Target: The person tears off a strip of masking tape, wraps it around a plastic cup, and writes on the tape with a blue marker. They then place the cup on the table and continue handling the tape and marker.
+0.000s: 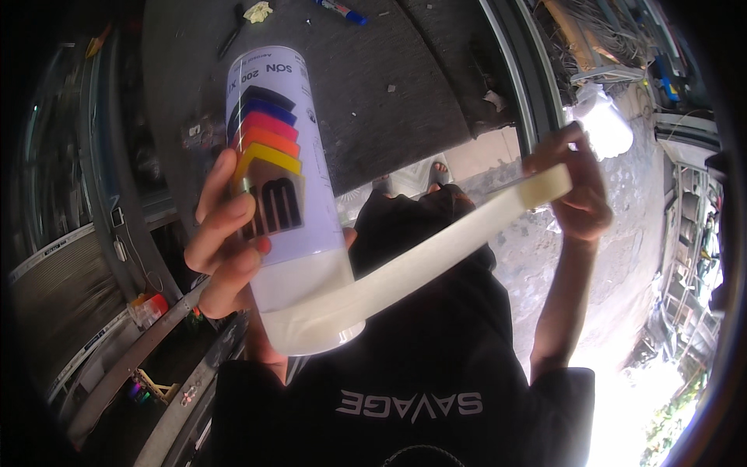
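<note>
Can: one, cylindrical, pale lilac, coloured chevrons up its side; tilted, held up in front of my body.
Left fingers: mine, grasping the can, curled over its left side.
Right fingers: mine, slightly blurred, grasping the roll to the right of the can.
Roll: pale tape, one, well apart from the can.
Strip: off the roll, straight, its other end lying across the can near the end closest to me.
Shirt: mine, black, lettered, behind the can.
Tabletop: dark, beyond the can.
Marker: blue, beyond the can, to its right.
Scrap: pale yellow, crumpled, beyond the can's far end.
</note>
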{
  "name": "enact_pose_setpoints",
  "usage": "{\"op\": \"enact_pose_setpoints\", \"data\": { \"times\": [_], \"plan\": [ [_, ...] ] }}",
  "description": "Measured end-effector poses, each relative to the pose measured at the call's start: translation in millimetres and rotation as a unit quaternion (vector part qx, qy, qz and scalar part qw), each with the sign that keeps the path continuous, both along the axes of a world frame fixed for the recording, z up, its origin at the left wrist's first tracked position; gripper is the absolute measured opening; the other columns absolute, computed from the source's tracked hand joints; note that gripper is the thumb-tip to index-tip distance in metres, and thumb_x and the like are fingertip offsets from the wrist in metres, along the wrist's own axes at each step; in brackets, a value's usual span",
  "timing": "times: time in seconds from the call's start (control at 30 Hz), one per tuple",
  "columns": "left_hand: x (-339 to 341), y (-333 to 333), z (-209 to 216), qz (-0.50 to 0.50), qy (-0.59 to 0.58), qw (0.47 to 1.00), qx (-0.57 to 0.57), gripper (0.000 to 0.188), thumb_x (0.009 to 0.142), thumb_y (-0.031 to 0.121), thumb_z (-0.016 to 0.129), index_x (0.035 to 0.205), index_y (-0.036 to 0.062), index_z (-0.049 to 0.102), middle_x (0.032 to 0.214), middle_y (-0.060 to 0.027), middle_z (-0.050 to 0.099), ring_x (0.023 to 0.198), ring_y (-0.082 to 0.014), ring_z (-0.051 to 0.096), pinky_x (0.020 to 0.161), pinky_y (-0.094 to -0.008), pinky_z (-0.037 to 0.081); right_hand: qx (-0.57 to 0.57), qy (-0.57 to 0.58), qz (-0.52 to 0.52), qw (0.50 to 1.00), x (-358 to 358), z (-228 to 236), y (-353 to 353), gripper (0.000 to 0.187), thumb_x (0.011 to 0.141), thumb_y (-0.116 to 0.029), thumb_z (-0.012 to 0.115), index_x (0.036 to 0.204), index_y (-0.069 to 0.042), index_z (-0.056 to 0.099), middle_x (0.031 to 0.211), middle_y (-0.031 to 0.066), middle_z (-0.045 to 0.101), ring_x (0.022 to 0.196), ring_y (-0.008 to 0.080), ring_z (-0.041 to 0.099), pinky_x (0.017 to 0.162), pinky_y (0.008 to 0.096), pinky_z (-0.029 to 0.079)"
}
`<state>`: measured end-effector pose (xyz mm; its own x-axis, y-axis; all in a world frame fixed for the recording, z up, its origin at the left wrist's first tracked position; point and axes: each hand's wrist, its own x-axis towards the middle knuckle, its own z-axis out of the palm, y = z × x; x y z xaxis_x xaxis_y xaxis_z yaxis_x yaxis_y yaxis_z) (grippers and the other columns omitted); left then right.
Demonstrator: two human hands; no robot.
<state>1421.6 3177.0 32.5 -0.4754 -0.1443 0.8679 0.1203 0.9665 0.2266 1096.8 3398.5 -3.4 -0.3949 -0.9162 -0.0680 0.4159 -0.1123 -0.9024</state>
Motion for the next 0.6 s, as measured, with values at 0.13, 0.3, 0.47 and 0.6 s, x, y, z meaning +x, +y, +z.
{"op": "enact_pose_setpoints", "data": {
  "times": [0.13, 0.3, 0.47, 0.6],
  "plan": [
    [-4, -12, 1, 0.021, -0.020, 0.998, -0.052, 0.098, 0.084, 0.039, 0.091, 0.157, 0.0229, 0.029, 0.144, -0.0151, 0.037, 0.141, -0.0449, 0.048, 0.112, -0.0636, 0.055, -0.002, -0.049, 0.069, 0.996, 23, -38, -8, 0.058, 0.083, -0.046, 0.075, 0.115, -0.001, 0.055, 0.097, 0.0089, 0.061, 0.089, 0.0192, 0.065, 0.080, 0.0321, 0.049],
    [-10, -4, 1, 0.048, 0.025, 0.998, -0.010, 0.084, 0.087, 0.040, 0.089, 0.153, 0.0285, 0.038, 0.144, -0.0157, 0.043, 0.143, -0.0459, 0.048, 0.113, -0.0643, 0.053, 0.055, -0.034, 0.083, 0.994, 45, -49, -9, 0.056, 0.094, -0.056, 0.071, 0.104, -0.002, 0.061, 0.091, 0.0039, 0.059, 0.078, 0.0097, 0.053, 0.070, 0.0253, 0.040],
    [-1, 8, 3, 0.064, -0.050, 0.990, 0.114, 0.057, 0.090, 0.025, 0.086, 0.136, 0.0239, 0.053, 0.138, -0.0116, 0.056, 0.140, -0.0464, 0.054, 0.118, -0.0703, 0.044, 0.028, 0.106, -0.026, 0.994, 3, -7, 7, 0.039, 0.096, -0.043, 0.071, 0.091, -0.007, 0.059, 0.089, 0.0046, 0.056, 0.083, 0.0163, 0.057, 0.080, 0.0312, 0.046],
    [10, 16, 3, 0.025, -0.175, 0.978, 0.111, 0.060, 0.081, -0.001, 0.085, 0.129, 0.0232, 0.059, 0.138, -0.0037, 0.062, 0.142, -0.0422, 0.053, 0.122, -0.0743, 0.036, 0.016, 0.190, -0.024, 0.981, -57, 48, 23, 0.037, 0.096, -0.038, 0.068, 0.094, -0.003, 0.059, 0.092, 0.0078, 0.054, 0.091, 0.0200, 0.054, 0.089, 0.0378, 0.044]
  ]
}}
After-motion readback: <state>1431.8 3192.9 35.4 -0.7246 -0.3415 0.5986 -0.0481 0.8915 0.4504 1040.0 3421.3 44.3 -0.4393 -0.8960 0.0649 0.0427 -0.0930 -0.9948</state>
